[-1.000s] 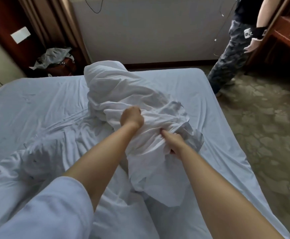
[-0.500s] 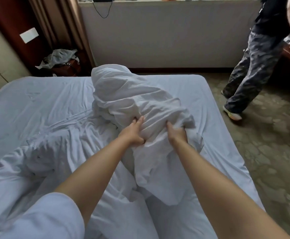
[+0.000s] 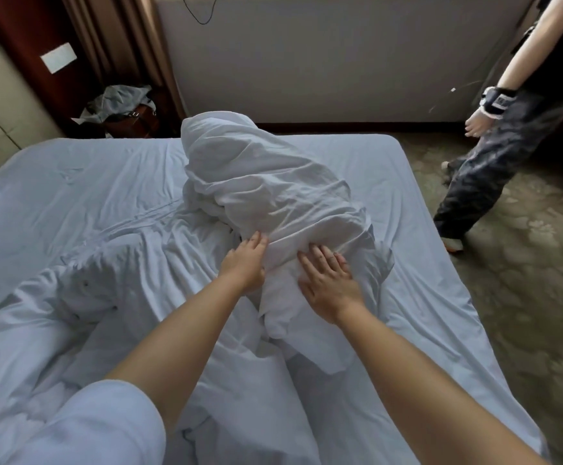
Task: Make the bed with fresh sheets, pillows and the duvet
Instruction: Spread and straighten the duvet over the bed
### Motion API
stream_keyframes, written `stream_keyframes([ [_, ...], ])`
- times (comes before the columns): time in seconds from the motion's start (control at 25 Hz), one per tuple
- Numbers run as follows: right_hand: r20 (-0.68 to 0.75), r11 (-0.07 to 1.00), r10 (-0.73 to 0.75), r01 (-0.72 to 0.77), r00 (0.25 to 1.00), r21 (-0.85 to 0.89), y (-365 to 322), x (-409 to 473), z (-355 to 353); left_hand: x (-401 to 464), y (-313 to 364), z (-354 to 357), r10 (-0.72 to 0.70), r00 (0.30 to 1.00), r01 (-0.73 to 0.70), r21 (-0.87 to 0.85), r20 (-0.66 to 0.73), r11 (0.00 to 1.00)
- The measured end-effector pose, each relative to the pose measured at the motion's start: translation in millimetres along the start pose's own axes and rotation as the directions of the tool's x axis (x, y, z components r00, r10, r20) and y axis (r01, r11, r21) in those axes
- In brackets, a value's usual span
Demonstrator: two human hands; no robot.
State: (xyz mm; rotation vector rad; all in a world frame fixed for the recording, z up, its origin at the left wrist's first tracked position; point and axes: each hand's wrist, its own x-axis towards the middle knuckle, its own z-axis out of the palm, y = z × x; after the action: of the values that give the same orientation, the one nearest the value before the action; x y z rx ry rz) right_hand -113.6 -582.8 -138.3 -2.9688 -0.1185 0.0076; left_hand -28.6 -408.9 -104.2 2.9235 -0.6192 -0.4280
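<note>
On bed point(image 3: 390, 182): L hand point(image 3: 244, 265) + R hand point(image 3: 327, 281) flat on bunched duvet point(image 3: 273, 193), fingers straight, no grip.

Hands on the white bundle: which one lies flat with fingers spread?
The right hand: palm down, fingers splayed on the white bundle. The left hand presses the bundle's side, fingers together.

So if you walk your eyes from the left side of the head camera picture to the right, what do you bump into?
White wall plate → heap of cloth on the brown bag → left hand → right hand, both on the white bundle → another person's camouflage trousers.
</note>
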Motion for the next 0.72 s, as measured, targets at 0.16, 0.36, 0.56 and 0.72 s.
stream_keyframes([
  [0.16, 0.04, 0.917, -0.297, 0.297, 0.954, -0.267, -12.5, 2.7, 7.7, -24.1, -9.8, 10.0, -0.061, 0.996, 0.062, -0.02, 0.069, 0.998],
  [0.36, 0.117, 0.79, -0.413, 0.419, 0.903, -0.447, -26.5, 24.1, -0.2, -35.0, -22.4, 25.0, -0.154, 0.972, 0.164, -0.046, 0.175, 0.985],
  [0.56, -0.365, 0.944, 0.326, -0.32, 0.872, 0.079, 10.6, 76.0, -83.2, -24.2, -5.4, 3.3, -0.082, 0.983, 0.092, -0.051, 0.161, 0.994],
  [0.72, -0.118, 0.888, 0.32, -0.341, 0.94, -0.309, 58.5, 73.4, -111.0, -12.3, 25.4, -7.1, -0.036, 0.995, 0.045, -0.082, 0.098, 0.996],
])
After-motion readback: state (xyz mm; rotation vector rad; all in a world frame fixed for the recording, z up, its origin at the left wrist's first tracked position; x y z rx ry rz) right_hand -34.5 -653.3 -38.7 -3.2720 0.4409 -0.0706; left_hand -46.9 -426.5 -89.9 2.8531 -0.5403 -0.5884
